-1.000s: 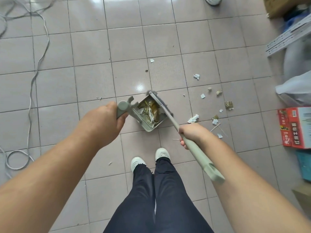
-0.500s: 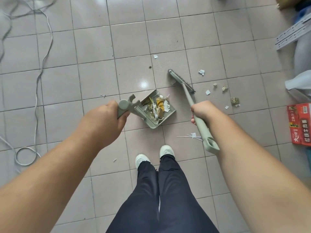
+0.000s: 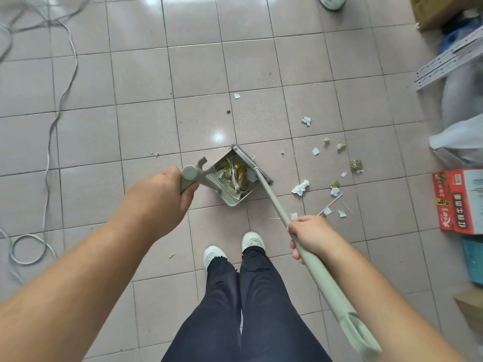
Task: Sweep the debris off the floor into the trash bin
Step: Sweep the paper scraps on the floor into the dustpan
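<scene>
My left hand (image 3: 159, 197) is shut on the handle of a pale green dustpan (image 3: 230, 199) that rests on the tiled floor in front of my feet. Leaves and paper scraps lie inside the pan. My right hand (image 3: 309, 235) grips the long green broom handle (image 3: 324, 280). The broom head (image 3: 252, 164) lies against the pan's open right edge. Loose debris (image 3: 300, 187), torn paper, dry leaf bits and thin sticks, is scattered on the tiles to the right of the pan. No trash bin is clearly visible.
A red carton (image 3: 460, 201) sits at the right edge, with a white plastic bag (image 3: 460, 137) and a metal rail (image 3: 449, 61) behind it. Grey cables (image 3: 49, 142) trail along the left. Cardboard boxes stand at top right. Another person's shoe (image 3: 330, 1) shows at the top.
The broom head swung from out on the floor, up and right of the pan, back against the pan's mouth. My right hand dropped lower and nearer. The dustpan stayed put.
</scene>
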`<state>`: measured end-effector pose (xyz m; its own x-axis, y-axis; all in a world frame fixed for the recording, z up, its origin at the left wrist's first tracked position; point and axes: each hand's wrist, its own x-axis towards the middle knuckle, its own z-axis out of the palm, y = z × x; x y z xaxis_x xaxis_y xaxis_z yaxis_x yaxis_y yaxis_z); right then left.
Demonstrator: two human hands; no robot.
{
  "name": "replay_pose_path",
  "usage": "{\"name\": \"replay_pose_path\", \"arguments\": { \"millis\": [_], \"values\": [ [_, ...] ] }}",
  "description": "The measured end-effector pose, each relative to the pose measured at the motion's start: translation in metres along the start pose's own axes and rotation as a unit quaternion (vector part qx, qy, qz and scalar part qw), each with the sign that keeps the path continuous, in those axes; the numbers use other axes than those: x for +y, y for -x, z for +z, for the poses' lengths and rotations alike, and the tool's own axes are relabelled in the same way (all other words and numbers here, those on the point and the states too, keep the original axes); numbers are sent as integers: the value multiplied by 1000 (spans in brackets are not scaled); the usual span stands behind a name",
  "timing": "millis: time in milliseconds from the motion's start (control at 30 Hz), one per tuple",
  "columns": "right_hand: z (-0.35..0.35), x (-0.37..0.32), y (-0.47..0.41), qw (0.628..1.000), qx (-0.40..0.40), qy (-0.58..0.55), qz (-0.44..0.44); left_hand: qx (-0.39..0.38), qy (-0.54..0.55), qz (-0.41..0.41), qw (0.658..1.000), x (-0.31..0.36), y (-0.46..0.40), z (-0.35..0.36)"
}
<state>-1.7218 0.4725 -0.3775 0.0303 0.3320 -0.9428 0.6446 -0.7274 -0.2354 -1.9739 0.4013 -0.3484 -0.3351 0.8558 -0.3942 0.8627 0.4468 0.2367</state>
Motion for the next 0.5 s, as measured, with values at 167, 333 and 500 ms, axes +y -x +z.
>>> {"name": "replay_pose_path", "arguments": {
  "millis": [167, 333, 500],
  "values": [
    [-9, 1, 12, 999, 27, -22, -12, 7, -1, 3, 1000, -1, 2, 0],
    [-2, -5, -22, 997, 71, -13, -28, 10, -4, -1, 1000, -4, 4, 4],
    [15, -7, -55, 998, 65, 24, 4, 12, 0, -3, 1000, -3, 5, 5]
  ]
}}
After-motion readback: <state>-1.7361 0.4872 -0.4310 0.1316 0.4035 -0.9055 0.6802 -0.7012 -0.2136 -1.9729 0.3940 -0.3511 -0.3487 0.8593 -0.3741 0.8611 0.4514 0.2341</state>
